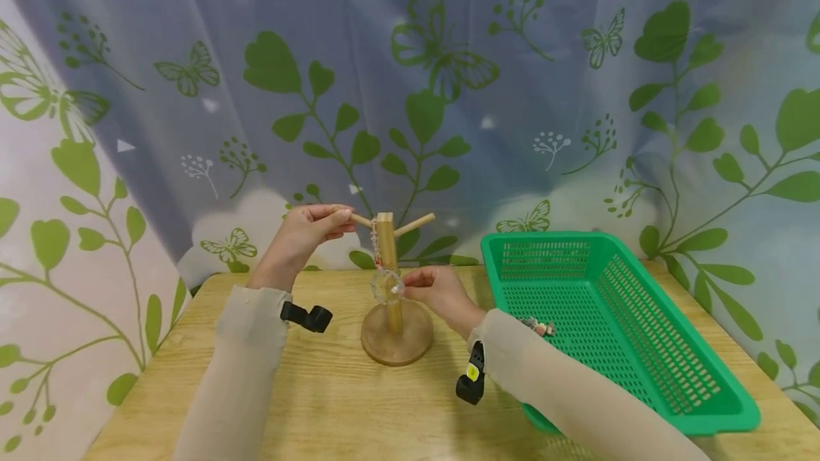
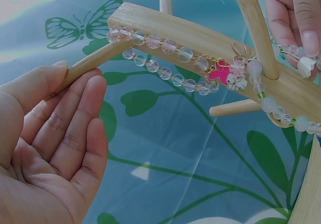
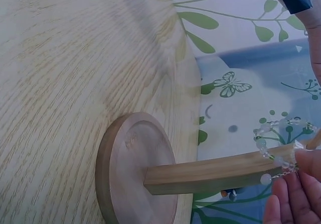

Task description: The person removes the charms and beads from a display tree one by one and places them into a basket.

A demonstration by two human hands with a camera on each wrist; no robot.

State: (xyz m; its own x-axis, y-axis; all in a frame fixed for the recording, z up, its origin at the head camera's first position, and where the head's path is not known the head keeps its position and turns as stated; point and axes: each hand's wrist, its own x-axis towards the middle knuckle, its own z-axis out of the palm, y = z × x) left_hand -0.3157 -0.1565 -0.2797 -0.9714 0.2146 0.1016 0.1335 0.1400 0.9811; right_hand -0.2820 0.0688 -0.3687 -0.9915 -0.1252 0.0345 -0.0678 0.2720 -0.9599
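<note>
A wooden stand (image 1: 388,244) with a round base (image 1: 397,351) and several pegs stands upright on the table. My left hand (image 1: 304,233) pinches an upper left peg (image 2: 85,67) near its end between thumb and fingers. From that peg hangs a pink and clear bead bracelet (image 2: 168,46) with a pink charm. Lower on the post, my right hand (image 1: 443,296) pinches a clear and white bead bracelet (image 3: 261,143) beside its white flower charm (image 2: 307,66). In the left wrist view this bracelet passes around a lower peg (image 2: 256,28).
To the right, a green plastic basket (image 1: 551,237) stands on the wooden table (image 1: 320,390), with a small beaded trinket (image 1: 543,328) inside, partly behind the right sleeve. A curtain (image 1: 359,91) with leaves and butterflies hangs behind the table's back edge.
</note>
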